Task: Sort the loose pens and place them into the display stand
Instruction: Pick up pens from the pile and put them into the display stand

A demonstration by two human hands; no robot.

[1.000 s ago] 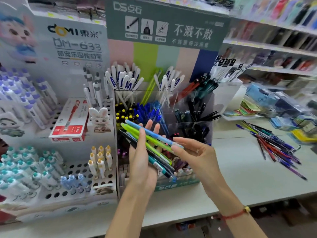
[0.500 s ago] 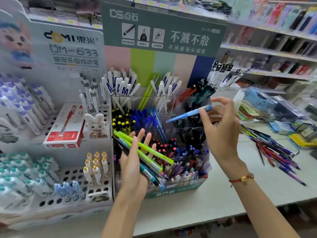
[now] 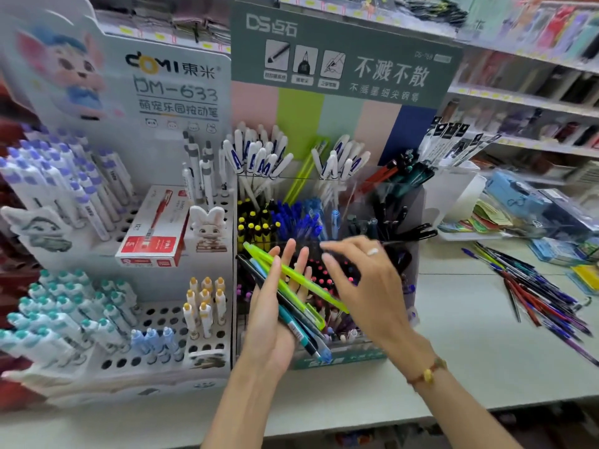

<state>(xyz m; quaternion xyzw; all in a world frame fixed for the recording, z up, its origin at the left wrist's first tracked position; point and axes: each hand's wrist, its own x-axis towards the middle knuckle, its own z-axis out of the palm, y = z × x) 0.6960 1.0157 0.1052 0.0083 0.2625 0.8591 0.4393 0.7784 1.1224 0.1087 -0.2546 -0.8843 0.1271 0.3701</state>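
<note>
My left hand (image 3: 272, 322) holds a bundle of loose pens (image 3: 293, 303) slanted across its palm: green, black and teal ones. Its fingers are straight and its thumb lies over the bundle. My right hand (image 3: 363, 286) hovers just to the right of the bundle, fingers relaxed and empty, fingertips near the long green pen (image 3: 321, 291). Behind both hands is the green display stand (image 3: 343, 359), its clear compartments packed with pens. A light blue pen (image 3: 335, 218) stands among the blue ones. More loose pens (image 3: 538, 293) lie on the counter at right.
A white stand (image 3: 155, 354) of cartoon pens and a red pen box (image 3: 152, 234) sit to the left. On the right, a white bin (image 3: 453, 196) and packaged goods (image 3: 531, 209) stand behind the loose pens. Store shelves (image 3: 518, 102) rise behind.
My right hand took the light blue pen from the bundle and lifted it to the stand. It has since let go and come back down to the bundle, empty.
</note>
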